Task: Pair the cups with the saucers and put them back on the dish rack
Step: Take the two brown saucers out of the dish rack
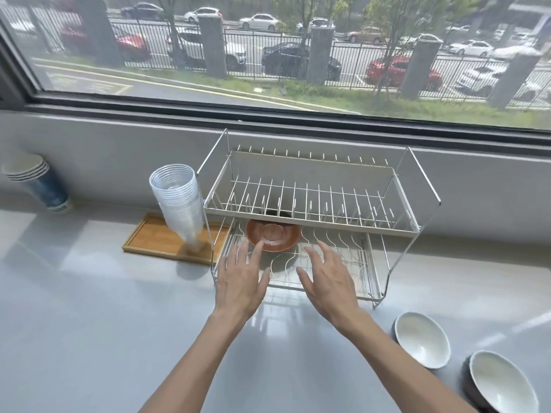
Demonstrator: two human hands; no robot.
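1. Brown and glossy, a saucer lies flat on the lower tier of the dish rack, towards the left of that tier and just left of the frame's centre; its far edge is hidden under the upper tier.
2. Behind the saucer, under the upper tier, something dark shows between the wires — too hidden to tell what it is.
3. Both wire tiers of the dish rack are otherwise bare, the upper one with a row of upright prongs, the lower one with wavy wires.
4. At centre frame the left hand hovers palm down over the front left of the lower tier, fingers spread and gripping nothing; its longest fingertip reaches the near rim of the saucer, though whether it touches cannot be told.
5. Just to its right, the right hand is held the same way over the middle of the lower tier — fingers apart, nothing in them.
6. Two white-lined bowls with dark outsides sit on the grey counter in the lower right of the frame, well apart from the rack.
7. A tilted stack of clear plastic cups stands on a wooden tray just left of the rack.
8. At the far left edge stands a stack of paper cups.
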